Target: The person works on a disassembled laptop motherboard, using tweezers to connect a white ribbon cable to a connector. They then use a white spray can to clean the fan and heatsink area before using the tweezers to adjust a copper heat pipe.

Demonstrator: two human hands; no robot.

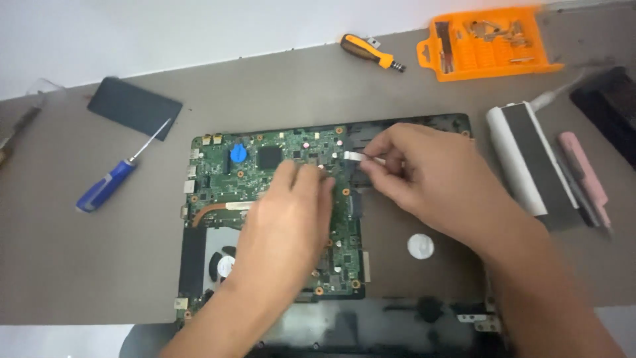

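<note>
Ribbon cable (pixel 354 156), flat and white, sits pinched between my right hand's (pixel 424 176) thumb and fingers above the green circuit board (pixel 278 192) inside the opened laptop shell (pixel 424 132). My left hand (pixel 291 219) rests on the board, fingertips narrow and pressing beside the cable. A blue screwdriver (pixel 109 185) lies well apart.

The left hand (pixel 285 219) covers the middle of the green laptop circuit board (pixel 265 166), and its fingertips hide the spot they press. The right hand (pixel 424 176) pinches a thin white ribbon cable (pixel 354 156) whose far end is hidden under the fingers. Both forearms run off the bottom edge. The orange plastic bit case (pixel 490 43) is blurred, its bits too small to tell apart. A wooden-handled tool (pixel 16 132) is cut by the left edge.
</note>
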